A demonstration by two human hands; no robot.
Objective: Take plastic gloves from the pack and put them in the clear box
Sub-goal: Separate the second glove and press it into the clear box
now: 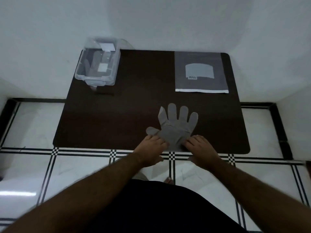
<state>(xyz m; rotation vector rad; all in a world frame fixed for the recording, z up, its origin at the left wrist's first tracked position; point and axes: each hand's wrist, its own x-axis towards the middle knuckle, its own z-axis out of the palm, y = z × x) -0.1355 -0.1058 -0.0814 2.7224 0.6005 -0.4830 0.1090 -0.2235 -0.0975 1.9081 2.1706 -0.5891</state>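
A thin translucent plastic glove [176, 125] lies flat on the dark brown table [117, 118], fingers pointing away from me, one fingertip folded over. My left hand [149, 148] pinches the cuff's left edge and my right hand [202, 148] pinches its right edge at the table's near edge. The flat zip pack [201, 73] lies at the far right of the table. The clear box [98, 61] stands open at the far left corner, with a glove showing through its walls.
The low table stands in a corner against white walls [168, 22]. White floor tiles with black stripes [84, 165] run along the near side. My dark clothing [159, 207] fills the bottom of the view.
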